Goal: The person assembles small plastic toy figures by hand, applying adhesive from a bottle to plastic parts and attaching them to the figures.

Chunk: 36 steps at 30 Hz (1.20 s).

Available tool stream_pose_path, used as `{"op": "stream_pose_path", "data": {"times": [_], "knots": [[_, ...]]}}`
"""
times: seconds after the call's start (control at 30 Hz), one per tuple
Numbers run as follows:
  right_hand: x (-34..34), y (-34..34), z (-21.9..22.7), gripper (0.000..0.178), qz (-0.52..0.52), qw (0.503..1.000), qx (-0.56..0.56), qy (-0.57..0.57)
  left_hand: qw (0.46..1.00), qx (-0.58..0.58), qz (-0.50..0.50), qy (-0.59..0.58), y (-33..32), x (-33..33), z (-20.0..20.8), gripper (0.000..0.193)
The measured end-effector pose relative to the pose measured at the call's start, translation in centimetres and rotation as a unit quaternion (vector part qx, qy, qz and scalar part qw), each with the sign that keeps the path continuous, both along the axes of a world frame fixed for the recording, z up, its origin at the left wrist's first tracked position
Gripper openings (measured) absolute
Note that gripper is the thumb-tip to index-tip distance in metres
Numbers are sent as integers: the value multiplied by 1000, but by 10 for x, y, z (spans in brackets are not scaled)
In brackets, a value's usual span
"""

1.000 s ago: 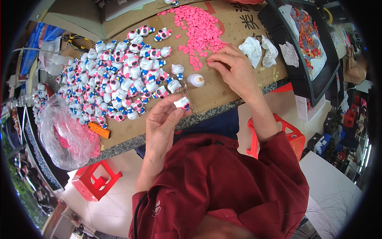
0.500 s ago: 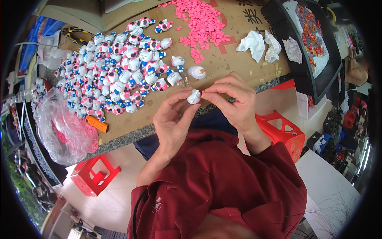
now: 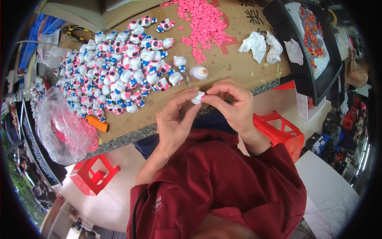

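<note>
Between the thumb and fingers of my left hand (image 3: 177,115) is a small white cat figurine (image 3: 197,98), its head showing. My right hand (image 3: 230,101) pinches a small pink piece (image 3: 203,96) against the side of that head. Just beyond my hands stands a small white bottle (image 3: 198,73) with a yellowish tip. A large heap of white, blue and pink cat figurines (image 3: 119,75) spreads over the table to the left. Small pink pieces (image 3: 205,24) like those in my fingers lie in a pile at the far middle.
The cardboard-covered table (image 3: 234,69) has a granite edge. Crumpled white tissues (image 3: 254,46) lie at right, beside a black tray (image 3: 284,24) of coloured items. At left are an orange lighter (image 3: 97,124), a clear plastic bag (image 3: 59,127) and pliers (image 3: 75,34). Red stools (image 3: 93,175) stand below.
My right hand has moved slightly left, bringing the pink piece from just beside the figurine's head to touching it. The left hand has turned the figurine a little.
</note>
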State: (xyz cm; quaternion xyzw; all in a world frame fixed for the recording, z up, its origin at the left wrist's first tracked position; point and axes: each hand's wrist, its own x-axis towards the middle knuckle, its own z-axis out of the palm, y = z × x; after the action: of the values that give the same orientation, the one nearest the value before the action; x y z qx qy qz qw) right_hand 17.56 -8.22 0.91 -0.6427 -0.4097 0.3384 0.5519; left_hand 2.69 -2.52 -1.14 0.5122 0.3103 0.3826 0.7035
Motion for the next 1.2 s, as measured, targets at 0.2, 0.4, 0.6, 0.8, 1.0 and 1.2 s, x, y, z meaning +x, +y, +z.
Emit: {"op": "stream_pose_path", "data": {"times": [0.2,0.4,0.6,0.8,1.0,1.2], "knots": [[10,2,-3,18,60,988,49,-130,998,-10,-55,33,4,-4,5,31],[5,2,0,16,56,978,90,-179,997,-56,-31,29,2,-2,7,28],[-4,3,-2,15,18,978,111,-176,996,24,1,90,2,1,12,27],[2,2,-13,22,-2,981,113,-160,946,270,42,176,25,-5,26,30],[5,29,-10,35,-58,979,80,-181,858,377,151,315,101,-8,49,24],[6,40,-18,31,-26,970,107,-218,878,332,45,342,192,50,62,28]]}}
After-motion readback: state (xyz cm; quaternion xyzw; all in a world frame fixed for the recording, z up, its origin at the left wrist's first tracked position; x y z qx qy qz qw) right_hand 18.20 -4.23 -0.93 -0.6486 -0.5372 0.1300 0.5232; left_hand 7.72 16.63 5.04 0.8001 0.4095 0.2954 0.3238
